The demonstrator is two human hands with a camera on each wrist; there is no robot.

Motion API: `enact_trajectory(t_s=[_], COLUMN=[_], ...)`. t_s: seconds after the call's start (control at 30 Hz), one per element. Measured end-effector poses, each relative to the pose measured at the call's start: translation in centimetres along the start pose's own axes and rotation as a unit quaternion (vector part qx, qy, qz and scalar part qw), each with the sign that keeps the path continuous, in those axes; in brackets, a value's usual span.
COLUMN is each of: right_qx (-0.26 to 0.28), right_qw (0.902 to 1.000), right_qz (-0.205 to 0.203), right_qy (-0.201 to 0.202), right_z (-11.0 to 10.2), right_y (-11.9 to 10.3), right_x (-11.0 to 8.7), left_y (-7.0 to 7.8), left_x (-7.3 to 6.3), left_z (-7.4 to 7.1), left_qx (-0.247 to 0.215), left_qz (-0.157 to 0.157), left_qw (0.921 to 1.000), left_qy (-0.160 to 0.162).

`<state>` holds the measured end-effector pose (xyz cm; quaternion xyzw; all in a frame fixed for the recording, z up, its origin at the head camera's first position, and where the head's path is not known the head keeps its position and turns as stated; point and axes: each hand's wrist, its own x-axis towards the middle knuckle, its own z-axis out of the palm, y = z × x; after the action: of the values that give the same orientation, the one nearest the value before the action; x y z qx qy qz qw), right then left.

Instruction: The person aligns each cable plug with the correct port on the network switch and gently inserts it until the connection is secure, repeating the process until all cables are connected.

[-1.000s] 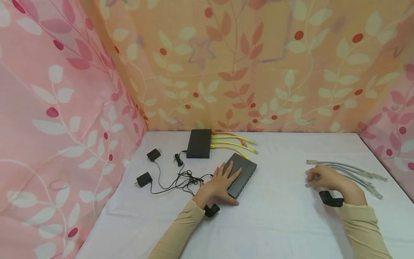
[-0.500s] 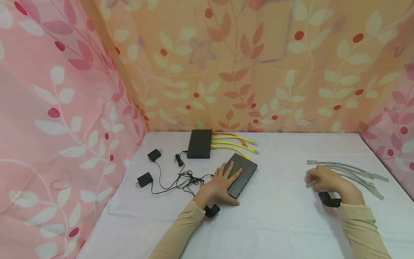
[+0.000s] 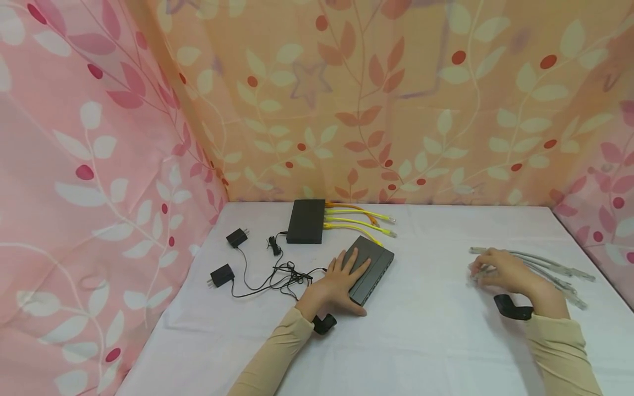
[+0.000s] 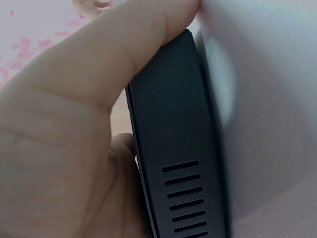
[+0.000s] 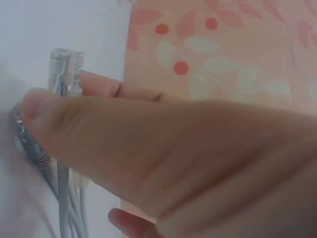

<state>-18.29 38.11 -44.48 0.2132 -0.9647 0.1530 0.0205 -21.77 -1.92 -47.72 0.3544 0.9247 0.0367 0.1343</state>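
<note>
A dark grey network switch (image 3: 372, 275) lies at an angle mid-table, a row of ports along its right side. My left hand (image 3: 337, 283) rests on its top with fingers spread, the thumb down by its near corner. Vent slots show on the switch's side (image 4: 171, 124) in the left wrist view. At the right, my right hand (image 3: 510, 273) pinches a grey network cable near its end; the clear plug (image 5: 66, 69) sticks up past the thumb in the right wrist view. A second grey plug (image 5: 29, 141) is close by the thumb tip. Several grey network cables (image 3: 550, 263) lie under and beyond this hand.
Behind stands a black box (image 3: 305, 221) with yellow cables (image 3: 361, 220) and an orange cable (image 3: 346, 205) at its right side. Two black power adapters (image 3: 222, 275) and tangled black cords (image 3: 287, 275) lie left. Patterned curtains (image 3: 376, 110) enclose the white table (image 3: 426, 341).
My right hand has shifted slightly right and its fingertips have turned, so the plug end seen below them earlier now sits more within the fingers. The left hand and switch have stayed still.
</note>
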Motion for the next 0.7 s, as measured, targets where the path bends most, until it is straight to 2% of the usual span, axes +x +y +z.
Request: enact_trajectory(t_s=[0.23,0.4,0.63,0.7], right_qx=[0.055,0.068,0.13,0.145], right_qw=[0.9982,0.9975,0.9893,0.9864], right_qz=[0.007,-0.002,-0.065,-0.077], right_qy=[-0.025,-0.017,-0.004,-0.013], right_z=[-1.1,-1.3,-0.5,-0.2], right_y=[-0.8,-1.5,-2.7,-3.1], right_x=[0.1,0.3,1.2,1.5], left_y=[0.1,0.0,0.1,0.1], left_x=[-0.2,-0.2,-0.2,-0.2], left_z=[-0.2,-0.1,-0.2,-0.2], left_qx=[-0.001,-0.002,-0.006,-0.008], left_qz=[0.004,0.004,0.004,0.004], left_qw=[1.0,1.0,1.0,1.0], left_qy=[0.001,0.001,0.002,0.002])
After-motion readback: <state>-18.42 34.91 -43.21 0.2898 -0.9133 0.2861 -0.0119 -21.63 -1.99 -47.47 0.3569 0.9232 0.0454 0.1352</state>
